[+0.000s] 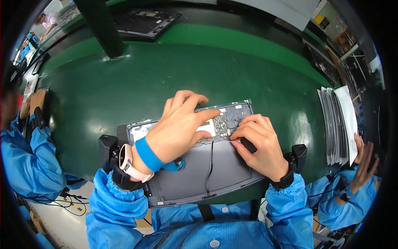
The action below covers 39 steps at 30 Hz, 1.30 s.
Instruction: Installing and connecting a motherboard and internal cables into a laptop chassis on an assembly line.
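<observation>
An opened laptop casing (182, 178) lies before me, its grey lid panel nearest my body. Along its far part runs the base with a circuit board (221, 124) and white areas. My left hand (178, 120) is spread over that base, fingers apart, with thumb and forefinger by the circuit board. At the board's near right edge my right hand (259, 145) pinches with thumb and forefinger; whatever they hold is too small or hidden to make out. A thin black cable (210, 168) runs from the base down across the panel.
The green table (269, 79) has a dark post (99, 29) rising at the far left. Another opened laptop part (145, 23) lies beyond. Upright thin grey panels (331, 124) stand at right. Co-workers in blue sleeves (33, 162) sit on both sides.
</observation>
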### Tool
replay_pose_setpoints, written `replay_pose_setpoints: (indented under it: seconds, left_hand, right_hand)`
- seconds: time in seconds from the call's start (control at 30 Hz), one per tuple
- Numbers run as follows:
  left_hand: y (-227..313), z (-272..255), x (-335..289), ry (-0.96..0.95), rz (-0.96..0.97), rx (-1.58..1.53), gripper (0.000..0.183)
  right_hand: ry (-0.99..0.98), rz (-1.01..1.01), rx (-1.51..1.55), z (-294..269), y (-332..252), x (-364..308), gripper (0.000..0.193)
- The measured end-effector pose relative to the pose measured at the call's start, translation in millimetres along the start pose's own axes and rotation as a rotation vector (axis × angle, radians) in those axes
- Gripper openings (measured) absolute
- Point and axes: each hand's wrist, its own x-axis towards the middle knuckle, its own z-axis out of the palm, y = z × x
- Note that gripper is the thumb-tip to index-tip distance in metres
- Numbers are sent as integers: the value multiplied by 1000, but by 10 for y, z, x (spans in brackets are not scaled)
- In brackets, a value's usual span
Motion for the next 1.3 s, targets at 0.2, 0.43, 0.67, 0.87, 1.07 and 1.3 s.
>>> replay_pose_setpoints:
  seconds: [0.2,0.43,0.67,0.87,1.07,1.3]
  left_hand:
    - [-198,-525,-209,140,-73,-186,53]
    - [-934,-511,-340,430,-451,-863,31]
    - [-1021,-292,-265,455,-506,-842,28]
    - [-1062,-291,-259,415,-549,-766,26]
    - [-1070,-306,-262,392,-538,-741,26]
    - [-1077,-287,-269,372,-552,-728,25]
  right_hand:
    - [-15,14,73,-182,-47,111,13]
    - [-145,-272,159,139,-153,594,15]
    - [-214,-496,95,570,-198,853,28]
    - [-176,-549,64,596,-170,854,29]
    - [-170,-574,-15,601,-196,865,26]
    - [-192,-563,-19,615,-203,858,25]
